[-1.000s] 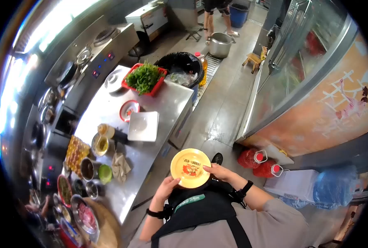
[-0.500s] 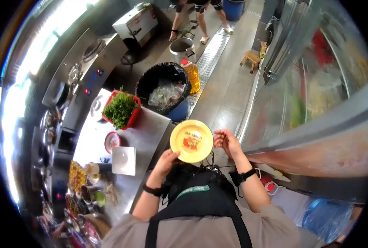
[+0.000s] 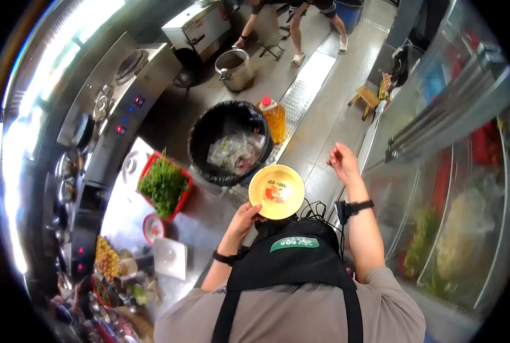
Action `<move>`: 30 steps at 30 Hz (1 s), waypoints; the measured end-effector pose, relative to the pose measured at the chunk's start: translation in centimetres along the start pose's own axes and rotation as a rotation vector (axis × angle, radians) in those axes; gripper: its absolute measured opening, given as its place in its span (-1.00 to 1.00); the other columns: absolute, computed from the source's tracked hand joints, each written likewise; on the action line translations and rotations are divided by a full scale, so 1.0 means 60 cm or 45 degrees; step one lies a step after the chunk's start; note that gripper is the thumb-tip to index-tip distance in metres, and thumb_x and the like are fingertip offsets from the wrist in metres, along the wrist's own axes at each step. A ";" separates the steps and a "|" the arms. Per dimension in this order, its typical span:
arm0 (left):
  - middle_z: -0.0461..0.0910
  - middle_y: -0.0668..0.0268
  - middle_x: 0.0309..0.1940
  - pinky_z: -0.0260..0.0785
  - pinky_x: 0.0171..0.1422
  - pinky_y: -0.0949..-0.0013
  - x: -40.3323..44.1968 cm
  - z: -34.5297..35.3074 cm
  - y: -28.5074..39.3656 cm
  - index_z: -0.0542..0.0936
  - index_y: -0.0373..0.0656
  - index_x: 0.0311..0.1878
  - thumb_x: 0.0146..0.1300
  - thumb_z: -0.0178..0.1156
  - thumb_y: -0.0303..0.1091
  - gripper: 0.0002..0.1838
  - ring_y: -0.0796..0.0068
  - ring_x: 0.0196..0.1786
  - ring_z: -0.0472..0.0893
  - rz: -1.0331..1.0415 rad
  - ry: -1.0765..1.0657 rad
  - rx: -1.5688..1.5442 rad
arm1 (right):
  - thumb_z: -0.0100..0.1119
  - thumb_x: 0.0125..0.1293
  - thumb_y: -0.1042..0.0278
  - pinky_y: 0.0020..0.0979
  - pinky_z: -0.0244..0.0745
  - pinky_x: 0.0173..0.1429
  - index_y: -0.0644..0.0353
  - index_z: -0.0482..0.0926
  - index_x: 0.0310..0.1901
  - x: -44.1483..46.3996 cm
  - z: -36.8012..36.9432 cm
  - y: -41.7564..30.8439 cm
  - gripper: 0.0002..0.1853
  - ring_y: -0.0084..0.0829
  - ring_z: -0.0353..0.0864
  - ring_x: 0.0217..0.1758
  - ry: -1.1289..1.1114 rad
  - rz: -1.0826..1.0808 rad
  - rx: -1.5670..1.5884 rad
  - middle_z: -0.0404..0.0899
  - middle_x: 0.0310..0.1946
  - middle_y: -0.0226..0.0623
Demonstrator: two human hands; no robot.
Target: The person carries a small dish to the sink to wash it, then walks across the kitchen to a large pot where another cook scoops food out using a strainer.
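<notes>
A shallow yellow plate (image 3: pixel 278 192) with a red and dark print in its middle is held level in front of my apron. My left hand (image 3: pixel 245 220) grips its lower left rim, thumb on top. Off to the right, my right hand (image 3: pixel 344 164) is raised apart from the plate, holding nothing, with fingers loosely bent and not pressed together. Just beyond the plate stands a bin (image 3: pixel 200 143) lined with a black bag, with clear plastic bags inside. Glass-fronted shelves (image 3: pixel 438 188) holding greens and bagged food rise to the right of my right arm.
On the steel counter (image 3: pixel 206 208) at left are a red basket of greens (image 3: pixel 164 187), a small red-rimmed dish (image 3: pixel 153 227) and a white square dish (image 3: pixel 170 257). An oil jug (image 3: pixel 273 121), a metal pot (image 3: pixel 235 71) and a stool (image 3: pixel 366 102) stand on the floor. Another person bends near the pot.
My right hand has moved away from the plate, up and to the right. The view has turned, showing more of the glass-fronted shelves. The other person's hand remains near the pot.
</notes>
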State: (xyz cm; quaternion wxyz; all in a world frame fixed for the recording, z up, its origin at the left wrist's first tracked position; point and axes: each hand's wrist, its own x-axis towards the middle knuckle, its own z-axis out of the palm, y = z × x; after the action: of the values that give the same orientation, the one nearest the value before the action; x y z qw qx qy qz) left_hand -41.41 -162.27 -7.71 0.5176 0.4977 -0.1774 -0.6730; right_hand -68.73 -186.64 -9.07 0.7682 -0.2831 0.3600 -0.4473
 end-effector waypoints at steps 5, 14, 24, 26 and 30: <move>0.65 0.34 -0.28 0.43 -0.18 0.53 0.247 0.036 0.146 0.56 -0.29 -0.07 0.39 0.06 -0.27 -0.74 0.60 -0.32 0.58 0.062 -0.200 0.287 | 0.03 0.38 0.25 -0.42 0.49 -0.37 0.10 0.48 -0.35 0.125 -0.114 -0.067 -0.82 -0.57 0.44 -0.59 0.278 0.107 -0.291 0.49 -0.57 -0.44; 0.63 0.36 -0.24 0.41 -0.06 0.50 0.643 0.218 0.285 0.56 -0.34 -0.06 0.39 0.06 -0.30 -0.73 0.61 -0.21 0.57 -0.103 -0.450 0.531 | 0.12 0.34 0.34 -0.48 0.49 -0.35 0.16 0.53 -0.29 0.357 -0.270 -0.183 -0.90 -0.62 0.42 -0.59 0.476 0.150 -0.299 0.51 -0.54 -0.46; 0.61 0.39 -0.39 0.38 -0.17 0.55 0.979 0.460 0.445 0.57 -0.25 -0.16 0.40 0.05 -0.24 -0.74 0.65 -0.34 0.53 -0.047 -0.299 0.453 | 0.12 0.37 0.08 -0.52 0.47 -0.34 0.14 0.46 -0.45 0.820 -0.346 -0.471 -0.67 -0.62 0.42 -0.57 0.297 -0.003 -0.204 0.48 -0.56 -0.42; 0.62 0.39 -0.37 0.38 -0.16 0.55 1.033 0.483 0.478 0.57 -0.25 -0.14 0.40 0.05 -0.24 -0.75 0.65 -0.33 0.53 -0.031 -0.251 0.407 | 0.12 0.36 0.14 -0.54 0.46 -0.34 0.14 0.46 -0.42 0.902 -0.332 -0.533 -0.72 -0.61 0.43 -0.56 0.227 0.042 -0.271 0.50 -0.55 -0.41; 0.64 0.36 -0.32 0.40 -0.16 0.54 1.141 0.489 0.533 0.57 -0.27 -0.10 0.40 0.06 -0.24 -0.74 0.64 -0.30 0.56 0.011 -0.159 0.351 | 0.13 0.32 0.34 -0.54 0.45 -0.35 0.15 0.49 -0.27 1.054 -0.310 -0.595 -0.91 -0.63 0.44 -0.54 0.096 0.095 -0.447 0.52 -0.49 -0.43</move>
State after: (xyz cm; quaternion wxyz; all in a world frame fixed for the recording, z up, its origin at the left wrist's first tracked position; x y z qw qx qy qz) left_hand -47.67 -242.97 -3.95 0.4352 0.5203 -0.3020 -0.6698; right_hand -79.46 -260.79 -11.80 0.7090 -0.3823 0.4713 -0.3592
